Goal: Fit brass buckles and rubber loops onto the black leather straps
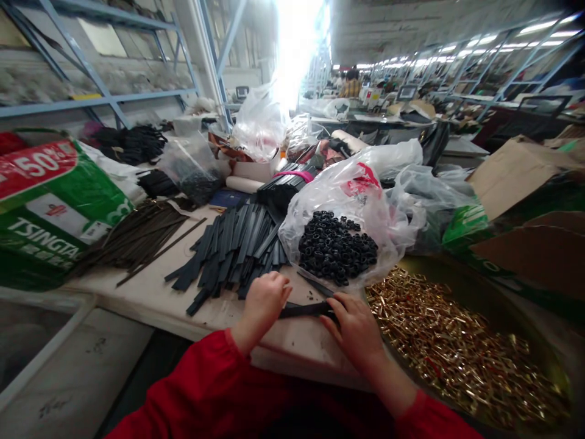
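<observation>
A flat black strap (305,310) stretches between my two hands, low over the front of the table. My left hand (266,299) is closed at the strap's left end, its fingers curled in. At the other end, the fingers and thumb of my right hand (355,326) pinch the strap; the tip is hidden under them. Just behind my left hand lies a fanned pile of black straps (237,244). A clear plastic bag (292,222) with small black loops (336,247) lies open behind my right hand. Another thin dark strip (315,284) rests in front of the bag.
Gold-coloured metal buckles (461,341) fill a wide round tray at right, beside a torn cardboard box (525,171). Thin brown strips (141,235) and a green carton (55,213) are at left. A pink-banded strap bundle (287,183) lies behind. Blue shelving (105,97) stands beyond.
</observation>
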The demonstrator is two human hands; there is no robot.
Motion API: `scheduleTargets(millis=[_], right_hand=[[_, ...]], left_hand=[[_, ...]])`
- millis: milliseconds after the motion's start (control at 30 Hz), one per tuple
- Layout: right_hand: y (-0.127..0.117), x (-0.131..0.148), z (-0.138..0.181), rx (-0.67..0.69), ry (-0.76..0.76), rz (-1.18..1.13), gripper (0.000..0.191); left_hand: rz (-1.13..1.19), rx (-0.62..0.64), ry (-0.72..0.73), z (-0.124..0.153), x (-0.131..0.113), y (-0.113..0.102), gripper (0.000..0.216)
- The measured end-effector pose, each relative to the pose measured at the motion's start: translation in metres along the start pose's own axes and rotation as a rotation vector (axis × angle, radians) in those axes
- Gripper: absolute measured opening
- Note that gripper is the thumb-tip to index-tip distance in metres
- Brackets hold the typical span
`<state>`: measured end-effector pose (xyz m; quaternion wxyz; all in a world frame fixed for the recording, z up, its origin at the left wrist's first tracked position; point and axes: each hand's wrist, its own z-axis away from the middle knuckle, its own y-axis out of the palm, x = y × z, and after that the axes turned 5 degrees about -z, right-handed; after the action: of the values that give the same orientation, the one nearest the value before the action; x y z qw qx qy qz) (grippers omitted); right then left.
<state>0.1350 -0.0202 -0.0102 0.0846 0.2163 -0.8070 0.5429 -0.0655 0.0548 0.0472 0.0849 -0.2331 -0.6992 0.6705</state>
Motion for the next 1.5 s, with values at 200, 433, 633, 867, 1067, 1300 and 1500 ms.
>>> scheduleTargets(millis=[200, 433, 633, 867, 1067, 1300, 1500], right_hand=[[0.007, -0.003, 0.002, 0.027, -0.088, 0.11, 0.033], [-0.016, 0.004, 0.01, -0.048, -0.087, 0.053, 0.033], [-0.043, 0.034, -0.002, -0.107, 0.037, -0.263, 0.048], [-0.057, 0.039, -0.003, 0.279, 0.21, -0.807, 0.022], [-0.05, 0.014, 0.0, 0.396, 0.513, -1.064, 0.03], [-0.036, -0.028, -0.042, 0.206, 0.281, -0.403, 0.023], [-0.011, -0.056, -0.078, 0.302, 0.145, 0.228, 0.017]], left_hand=[[-0.313, -0.105, -0.233, -0.041, 0.043, -0.017, 0.025], [-0.26, -0.144, -0.242, -0.03, 0.033, -0.032, 0.022], [0.444, -0.35, -0.065, 0.044, -0.028, -0.072, 0.011], [1.384, -0.258, -0.45, 0.047, -0.029, -0.05, 0.019], [1.62, 0.091, -0.542, 0.04, -0.028, -0.011, 0.033], [1.59, 0.314, -0.517, 0.036, -0.052, 0.01, 0.022], [1.632, 0.307, -0.536, 0.036, -0.046, 0.012, 0.022]])
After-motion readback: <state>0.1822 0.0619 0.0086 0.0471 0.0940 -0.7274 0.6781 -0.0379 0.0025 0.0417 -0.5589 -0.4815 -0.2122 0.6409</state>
